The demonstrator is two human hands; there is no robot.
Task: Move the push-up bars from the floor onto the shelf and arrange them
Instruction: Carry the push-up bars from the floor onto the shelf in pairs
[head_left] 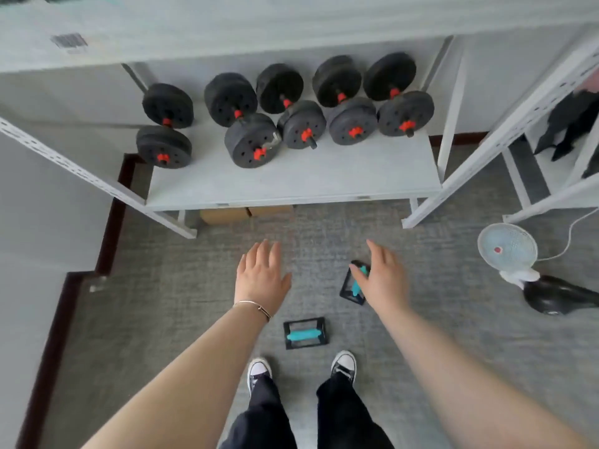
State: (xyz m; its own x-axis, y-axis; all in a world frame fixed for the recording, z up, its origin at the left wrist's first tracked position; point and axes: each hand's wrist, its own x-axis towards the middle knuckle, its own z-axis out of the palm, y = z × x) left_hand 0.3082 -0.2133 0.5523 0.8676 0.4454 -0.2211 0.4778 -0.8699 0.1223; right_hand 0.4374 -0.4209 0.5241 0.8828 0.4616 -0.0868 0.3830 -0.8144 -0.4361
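Two push-up bars with black frames and teal handles lie on the grey carpet. One push-up bar (305,333) sits flat just ahead of my shoes. The other push-up bar (351,283) lies further out, partly hidden behind my right hand (384,277), which hovers above it with fingers spread. My left hand (261,277) is open, palm down, above bare carpet to the left of both bars. The low white shelf (324,179) stands beyond my hands, its front strip bare.
Several black dumbbells (285,111) with red collars fill the back of the shelf. A small white fan (507,249) and a black object (557,294) stand on the floor at right. Cardboard boxes (246,213) sit under the shelf. Another rack (551,150) is at right.
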